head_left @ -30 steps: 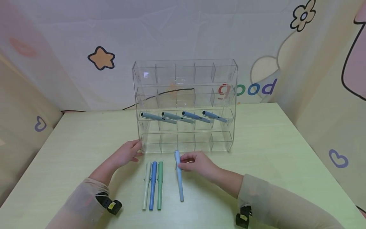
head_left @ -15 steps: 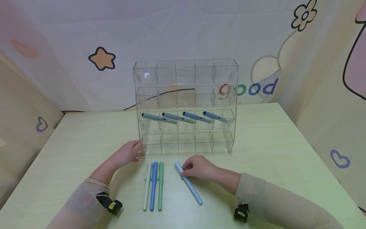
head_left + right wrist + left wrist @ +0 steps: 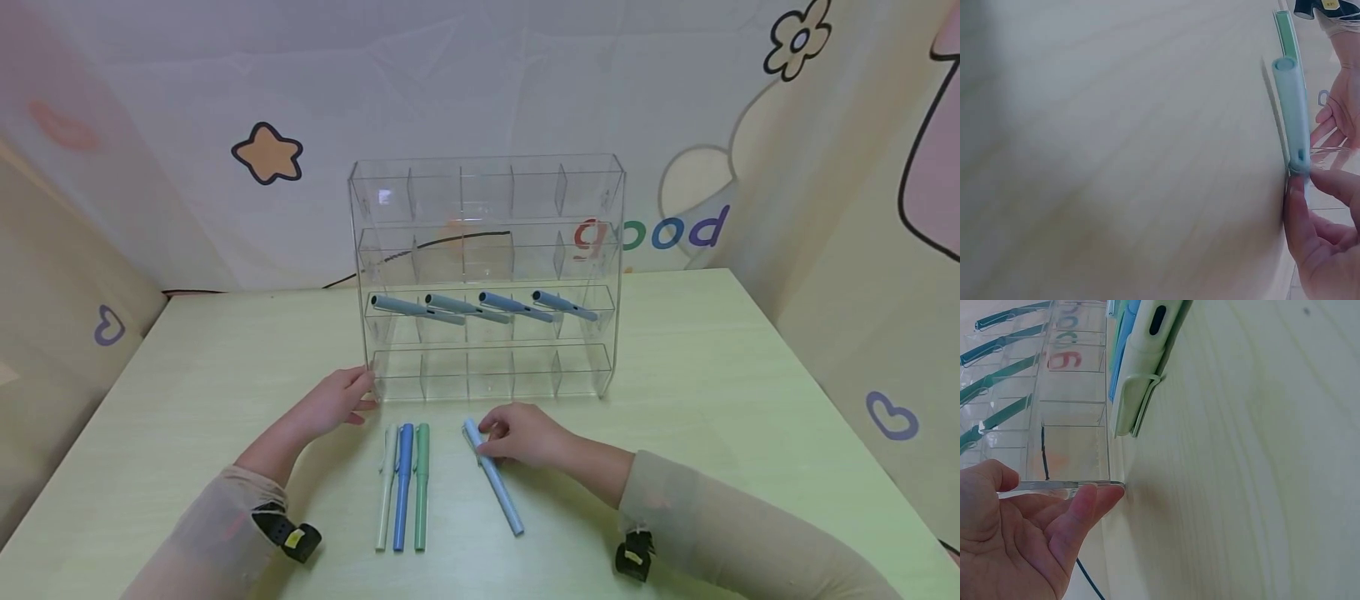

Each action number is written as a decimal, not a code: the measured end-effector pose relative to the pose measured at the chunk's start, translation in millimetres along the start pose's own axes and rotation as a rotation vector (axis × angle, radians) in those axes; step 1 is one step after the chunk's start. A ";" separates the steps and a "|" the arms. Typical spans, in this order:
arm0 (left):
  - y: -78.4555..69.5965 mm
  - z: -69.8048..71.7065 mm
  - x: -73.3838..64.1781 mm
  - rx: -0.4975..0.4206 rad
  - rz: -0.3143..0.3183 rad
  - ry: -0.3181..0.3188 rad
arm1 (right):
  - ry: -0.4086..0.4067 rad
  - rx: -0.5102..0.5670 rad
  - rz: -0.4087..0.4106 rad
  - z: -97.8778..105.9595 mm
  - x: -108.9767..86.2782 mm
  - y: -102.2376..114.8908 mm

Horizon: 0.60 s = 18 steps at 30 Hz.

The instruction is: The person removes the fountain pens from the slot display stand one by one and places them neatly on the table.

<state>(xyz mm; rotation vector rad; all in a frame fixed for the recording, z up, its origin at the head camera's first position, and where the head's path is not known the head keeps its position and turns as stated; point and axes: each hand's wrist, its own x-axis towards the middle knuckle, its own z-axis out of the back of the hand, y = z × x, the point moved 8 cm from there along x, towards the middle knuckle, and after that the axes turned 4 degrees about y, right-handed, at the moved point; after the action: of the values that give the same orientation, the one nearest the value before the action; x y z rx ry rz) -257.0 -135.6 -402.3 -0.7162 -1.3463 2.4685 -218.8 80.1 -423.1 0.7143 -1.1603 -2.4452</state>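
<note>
My right hand pinches a light blue pen near its capped end, between thumb and fingers. The pen slants over the table in front of the clear pen rack, its lower end toward the right. In the right wrist view the pen's barrel points away from the fingertips. My left hand grips the rack's left side panel low down, thumb on one face and fingers on the other. Left of the held pen, a pale green pen, a blue pen and a green pen lie side by side.
Several blue and blue-green pens lean across the rack's third tier from the top, one to a compartment. Behind the table hangs a printed cloth. Side cloths flank the table.
The light blue pen has come down away from the rack's base with my right hand, and its lower end has swung to the right. My left hand stays on the rack.
</note>
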 end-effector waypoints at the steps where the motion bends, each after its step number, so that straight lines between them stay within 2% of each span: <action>1: -0.3 -0.2 -0.1 -0.002 0.000 0.001 | 0.004 0.011 -0.001 -0.7 0.3 -0.3; 8: -1.4 -1.1 -0.9 -0.008 0.001 0.006 | 0.031 0.075 0.024 -8.7 4.0 3.3; 18: 2.2 0.3 0.4 -0.012 0.018 0.003 | 0.015 0.024 0.000 -17.2 14.8 10.1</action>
<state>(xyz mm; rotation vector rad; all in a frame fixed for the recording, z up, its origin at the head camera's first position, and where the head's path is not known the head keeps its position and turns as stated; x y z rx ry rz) -257.5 -136.9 -404.1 -0.7381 -1.3600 2.4745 -220.1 55.9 -428.8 0.7374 -1.1858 -2.4257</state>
